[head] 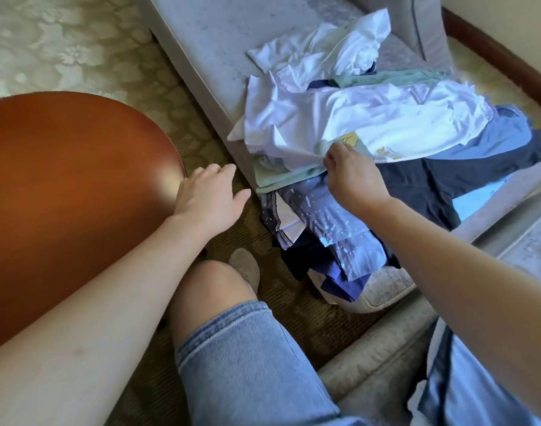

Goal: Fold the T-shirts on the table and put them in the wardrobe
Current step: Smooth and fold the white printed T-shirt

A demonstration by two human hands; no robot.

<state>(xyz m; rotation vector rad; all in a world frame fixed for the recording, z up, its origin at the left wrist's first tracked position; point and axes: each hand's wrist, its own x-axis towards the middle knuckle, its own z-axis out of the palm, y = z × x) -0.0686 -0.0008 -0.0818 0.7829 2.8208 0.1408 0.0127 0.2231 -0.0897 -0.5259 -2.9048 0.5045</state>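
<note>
1. Right hand (pixel 352 173): fingers curled, pinching the near hem of a white T-shirt (pixel 370 118) beside its yellow-green print. The shirt spreads away from the hand, across the top of the heap.
2. Left hand (pixel 210 195): fingers straight and slightly spread, holding nothing. It hovers over the carpet between the table edge and the sofa front, well apart from the clothes.
3. Heap: a pale green shirt (pixel 278 176) lies just under the white one, left of the right hand. A blue splatter-print garment (pixel 324 216) hangs over the sofa edge below the wrist. A dark navy garment (pixel 432 182) lies to the right. More white shirts (pixel 324 50) are crumpled farther back.
4. Surface: all the clothes rest on a grey upholstered sofa seat (pixel 217 41), not on the round reddish-brown wooden table (pixel 63 195) at left.
5. Room: patterned olive carpet (pixel 63 41); a grey cushion (pixel 416 23) at the sofa's far end; the person's denim-clad leg (pixel 247 364) and a beige shoe (pixel 246 267) in the foreground.
</note>
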